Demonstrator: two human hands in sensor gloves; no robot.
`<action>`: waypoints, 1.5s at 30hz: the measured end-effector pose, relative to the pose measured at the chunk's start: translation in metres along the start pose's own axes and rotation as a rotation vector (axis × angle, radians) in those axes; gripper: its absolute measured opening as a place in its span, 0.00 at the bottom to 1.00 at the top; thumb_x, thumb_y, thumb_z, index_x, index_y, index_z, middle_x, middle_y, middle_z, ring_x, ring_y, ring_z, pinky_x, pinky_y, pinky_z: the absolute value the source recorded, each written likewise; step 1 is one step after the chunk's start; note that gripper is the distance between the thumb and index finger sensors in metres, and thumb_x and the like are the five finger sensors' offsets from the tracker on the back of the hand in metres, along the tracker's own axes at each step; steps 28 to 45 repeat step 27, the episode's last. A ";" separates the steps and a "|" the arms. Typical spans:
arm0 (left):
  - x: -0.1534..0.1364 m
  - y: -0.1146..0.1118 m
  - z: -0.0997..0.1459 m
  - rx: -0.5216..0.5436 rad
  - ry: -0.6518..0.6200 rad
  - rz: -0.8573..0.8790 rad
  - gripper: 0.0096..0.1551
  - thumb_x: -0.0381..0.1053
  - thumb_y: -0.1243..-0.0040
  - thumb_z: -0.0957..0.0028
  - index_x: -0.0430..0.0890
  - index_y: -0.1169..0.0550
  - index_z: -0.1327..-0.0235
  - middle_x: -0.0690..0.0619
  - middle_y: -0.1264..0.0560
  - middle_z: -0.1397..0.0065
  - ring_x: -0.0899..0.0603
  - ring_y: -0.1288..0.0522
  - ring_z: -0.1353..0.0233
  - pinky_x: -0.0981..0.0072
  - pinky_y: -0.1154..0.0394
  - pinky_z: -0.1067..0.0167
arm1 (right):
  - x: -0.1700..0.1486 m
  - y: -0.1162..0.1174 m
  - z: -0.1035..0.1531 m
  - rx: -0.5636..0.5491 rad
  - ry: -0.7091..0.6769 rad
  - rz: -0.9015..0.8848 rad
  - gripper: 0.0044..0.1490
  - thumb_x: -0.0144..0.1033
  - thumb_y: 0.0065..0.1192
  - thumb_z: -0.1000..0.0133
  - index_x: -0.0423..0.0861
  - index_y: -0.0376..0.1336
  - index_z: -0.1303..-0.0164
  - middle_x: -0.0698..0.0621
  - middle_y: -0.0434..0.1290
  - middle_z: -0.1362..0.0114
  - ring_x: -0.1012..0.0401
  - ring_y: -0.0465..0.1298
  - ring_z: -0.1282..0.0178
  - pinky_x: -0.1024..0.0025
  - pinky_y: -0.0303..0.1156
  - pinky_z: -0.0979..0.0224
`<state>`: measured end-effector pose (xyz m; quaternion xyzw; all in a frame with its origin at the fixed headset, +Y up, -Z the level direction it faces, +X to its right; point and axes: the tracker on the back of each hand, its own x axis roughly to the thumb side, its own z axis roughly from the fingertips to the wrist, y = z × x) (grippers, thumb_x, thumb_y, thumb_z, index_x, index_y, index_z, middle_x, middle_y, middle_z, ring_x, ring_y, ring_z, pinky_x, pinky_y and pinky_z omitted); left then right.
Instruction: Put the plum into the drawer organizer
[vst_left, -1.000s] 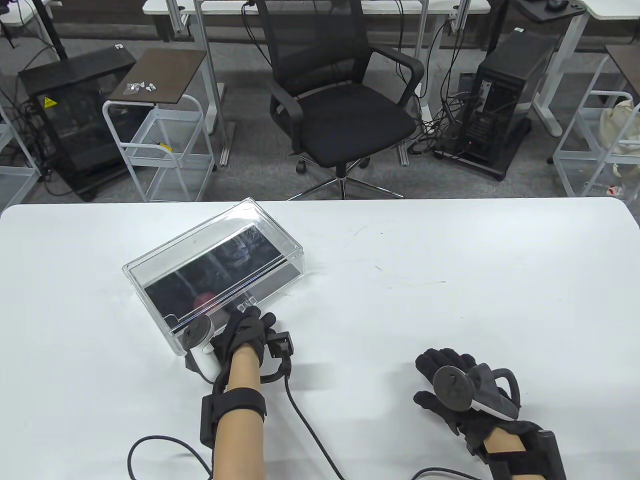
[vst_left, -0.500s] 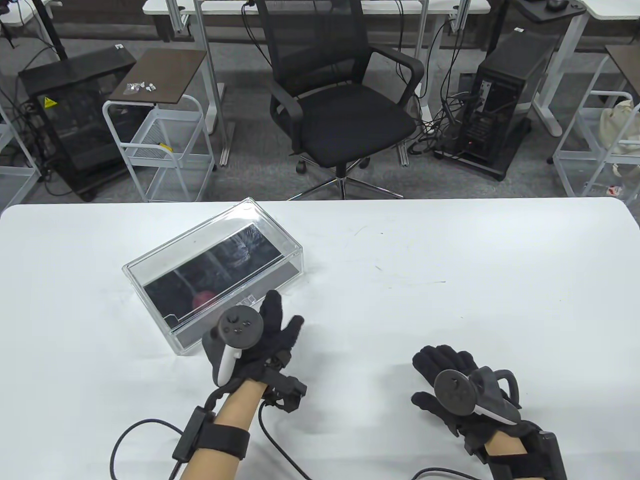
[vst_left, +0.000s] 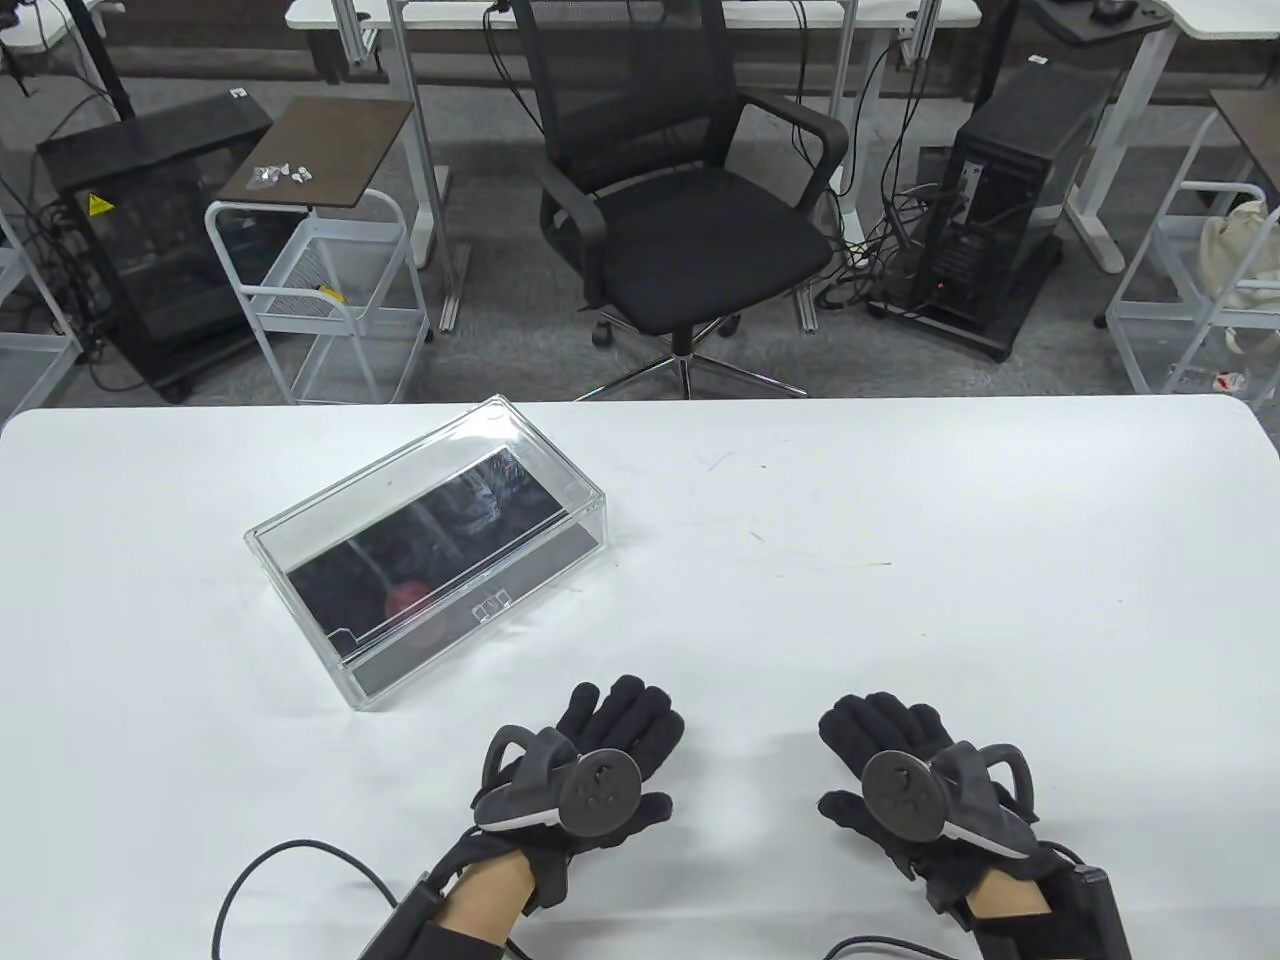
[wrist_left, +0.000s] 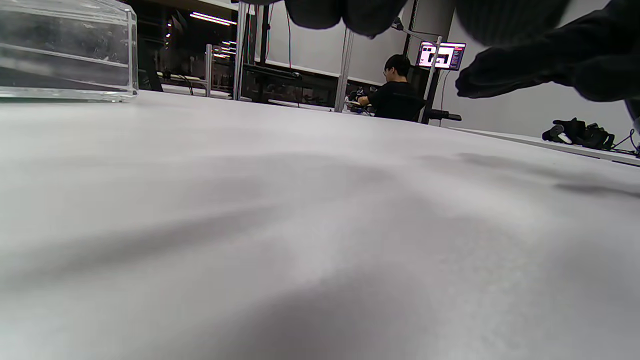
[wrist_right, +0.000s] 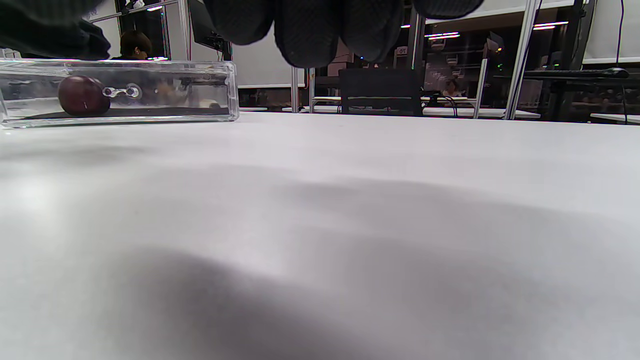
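Plum inside the closed organizer, both hands resting empty on the bench.

The plum (wrist_right: 83, 94) lay inside the clear drawer organizer (vst_left: 430, 545), near its front wall, and the drawer looked pushed shut, so the task seemed done. The left hand (vst_left: 585, 775) and right hand (vst_left: 915, 775) rested palm-down on the white bench (vst_left: 900, 560), well apart from the organizer, fingers loosely spread and holding nothing. Little could go wrong from here: a careless sweep of the left hand, the nearer one, could nudge the light organizer and set the round plum rolling inside it, though the walls would likely contain it. Nothing stood between the hands and the organizer. Beyond the bench were an office chair (vst_left: 690, 190), a wire cart (vst_left: 320, 290) and a computer tower (vst_left: 1010, 200).
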<state>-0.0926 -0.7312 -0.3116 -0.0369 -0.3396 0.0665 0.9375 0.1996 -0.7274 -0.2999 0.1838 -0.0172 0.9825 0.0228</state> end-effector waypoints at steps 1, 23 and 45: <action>0.000 0.000 0.000 0.004 0.001 0.005 0.43 0.64 0.44 0.50 0.50 0.38 0.21 0.48 0.44 0.11 0.38 0.49 0.13 0.38 0.54 0.19 | 0.000 0.000 0.000 -0.002 0.002 0.001 0.49 0.67 0.51 0.58 0.57 0.52 0.26 0.51 0.61 0.17 0.47 0.60 0.18 0.46 0.56 0.21; -0.007 0.003 0.005 0.010 0.017 0.014 0.43 0.64 0.45 0.49 0.50 0.38 0.21 0.48 0.44 0.11 0.38 0.48 0.13 0.38 0.53 0.20 | 0.002 0.001 0.000 -0.001 0.000 0.018 0.49 0.67 0.51 0.58 0.56 0.52 0.26 0.51 0.61 0.17 0.47 0.60 0.18 0.46 0.57 0.21; -0.007 0.003 0.006 0.008 0.021 0.017 0.43 0.64 0.45 0.49 0.50 0.38 0.21 0.48 0.44 0.11 0.38 0.48 0.13 0.38 0.53 0.20 | 0.003 0.001 0.000 0.002 -0.001 0.024 0.49 0.67 0.51 0.58 0.56 0.52 0.26 0.51 0.61 0.17 0.47 0.60 0.18 0.46 0.57 0.21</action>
